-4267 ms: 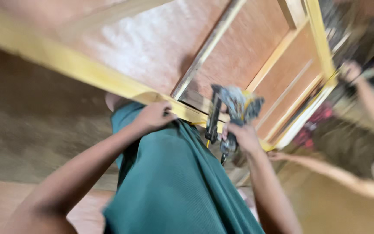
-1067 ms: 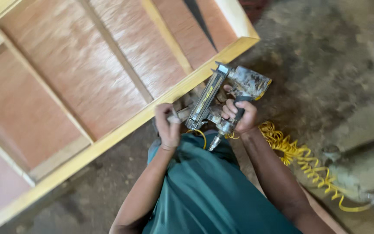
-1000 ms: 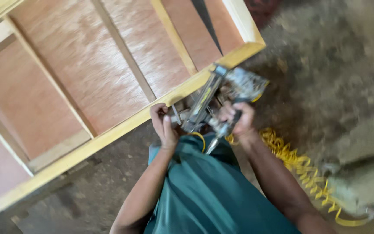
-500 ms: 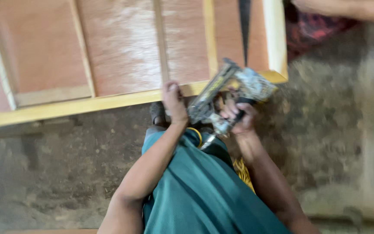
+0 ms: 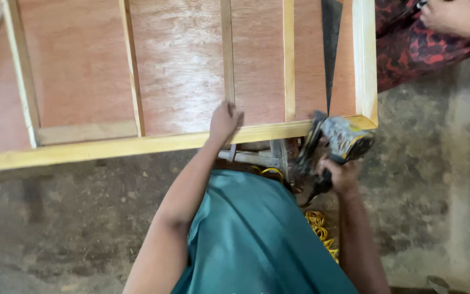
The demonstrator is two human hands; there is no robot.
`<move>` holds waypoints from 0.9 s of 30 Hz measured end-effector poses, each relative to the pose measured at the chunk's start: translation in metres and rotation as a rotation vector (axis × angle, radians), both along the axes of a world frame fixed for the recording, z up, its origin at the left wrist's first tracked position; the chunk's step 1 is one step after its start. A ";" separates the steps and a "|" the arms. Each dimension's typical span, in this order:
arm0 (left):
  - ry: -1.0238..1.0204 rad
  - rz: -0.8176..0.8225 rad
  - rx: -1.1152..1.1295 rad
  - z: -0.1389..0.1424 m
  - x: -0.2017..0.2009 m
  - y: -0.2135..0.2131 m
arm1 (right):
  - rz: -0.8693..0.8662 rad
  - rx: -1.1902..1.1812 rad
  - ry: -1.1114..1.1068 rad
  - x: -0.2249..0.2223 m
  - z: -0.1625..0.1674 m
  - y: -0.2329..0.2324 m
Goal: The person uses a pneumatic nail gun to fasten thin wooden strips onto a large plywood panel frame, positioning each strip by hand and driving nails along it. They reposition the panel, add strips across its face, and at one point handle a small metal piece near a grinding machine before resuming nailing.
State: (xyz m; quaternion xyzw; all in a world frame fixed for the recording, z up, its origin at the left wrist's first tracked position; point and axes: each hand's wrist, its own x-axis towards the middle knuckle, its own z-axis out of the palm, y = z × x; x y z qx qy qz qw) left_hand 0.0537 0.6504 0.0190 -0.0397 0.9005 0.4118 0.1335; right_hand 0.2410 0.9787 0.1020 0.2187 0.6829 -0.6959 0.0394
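Item: wooden frame [image 5: 153, 144], pale yellow rails over a reddish plywood panel [image 5: 180, 71], lying flat and filling the upper part of the head view. Several thin uprights are running from its near rail toward the top edge; a thicker end rail is closing the right side.

Left hand [image 5: 224, 120]: resting on the near rail where one upright is meeting it, fingers curling over the rail's top edge, thumb side toward the panel. It is pressing or gripping the rail loosely; nothing else is in it.

Right hand [image 5: 341, 175]: wrapping fully around the handle of a nail gun [image 5: 337, 140], fingers closed tight on it. The gun is grey and yellow, worn, and is sitting just under the frame's near right corner, its nose pointing at the rail's outer face. Whether the nose is touching the wood cannot be told.

Also showing: a coiled yellow hose [image 5: 320, 227] lying on the floor below the gun, beside the person's teal garment [image 5: 251, 234]; a metal stand [image 5: 257, 157] partly hidden under the rail between the two hands; a rough concrete floor [image 5: 61, 218].

Another person's hand [image 5: 448, 15] is showing at the top right, well apart from the gun, above red patterned cloth [image 5: 414, 49].
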 end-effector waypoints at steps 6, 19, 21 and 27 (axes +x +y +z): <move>-0.132 -0.084 -0.196 0.004 -0.080 -0.003 | -0.048 0.058 -0.217 0.027 -0.029 -0.082; -0.200 -0.109 -0.154 -0.024 -0.090 -0.022 | 0.112 0.397 -0.264 -0.005 -0.001 -0.121; -0.194 -0.104 -0.168 -0.025 -0.091 -0.021 | 0.155 0.331 -0.242 -0.015 -0.001 -0.115; -0.139 -0.044 -0.166 -0.028 -0.089 -0.012 | 0.273 0.294 -0.304 -0.057 0.015 -0.109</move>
